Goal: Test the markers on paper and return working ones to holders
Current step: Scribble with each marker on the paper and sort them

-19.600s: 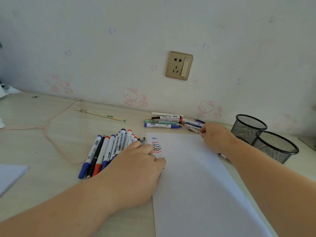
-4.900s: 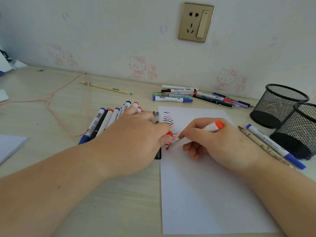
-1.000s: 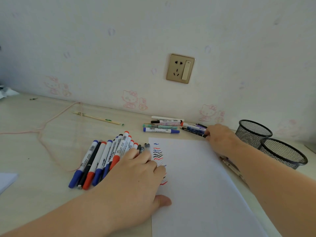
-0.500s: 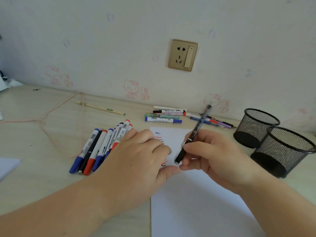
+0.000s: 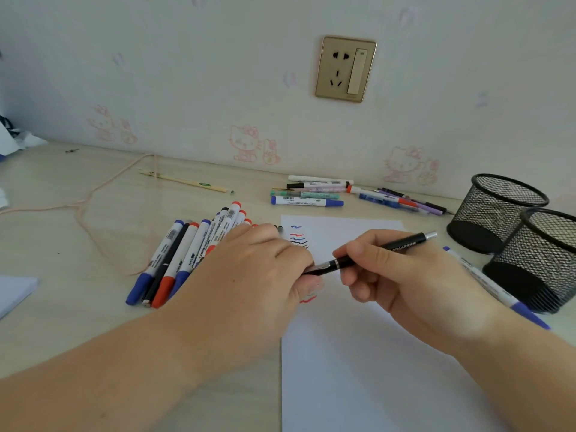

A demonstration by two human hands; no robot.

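Note:
A white paper sheet [image 5: 358, 353] lies in front of me with short coloured test squiggles [image 5: 297, 236] near its top left corner. My right hand [image 5: 414, 282] grips a black pen [image 5: 402, 244] with a silver end, held low and slanted over the paper. My left hand [image 5: 246, 275] rests at the sheet's left edge, and its fingertips and thumb pinch the pen's front end. Several capped markers [image 5: 184, 257] lie in a row to the left, partly under my left hand. Two black mesh holders [image 5: 495, 213] [image 5: 548, 260] stand at the right.
More markers [image 5: 307, 201] and thin pens [image 5: 402, 201] lie along the wall behind the paper. A white marker with a blue cap [image 5: 486, 282] lies beside the near holder. A pink cord [image 5: 93, 194] and a wooden stick [image 5: 187, 182] are at the back left; a paper stack [image 5: 12, 291] is at the far left.
My right hand fetched the black pen from the pile by the wall and lowered it from steep to nearly flat. My left fingers closed onto its front end.

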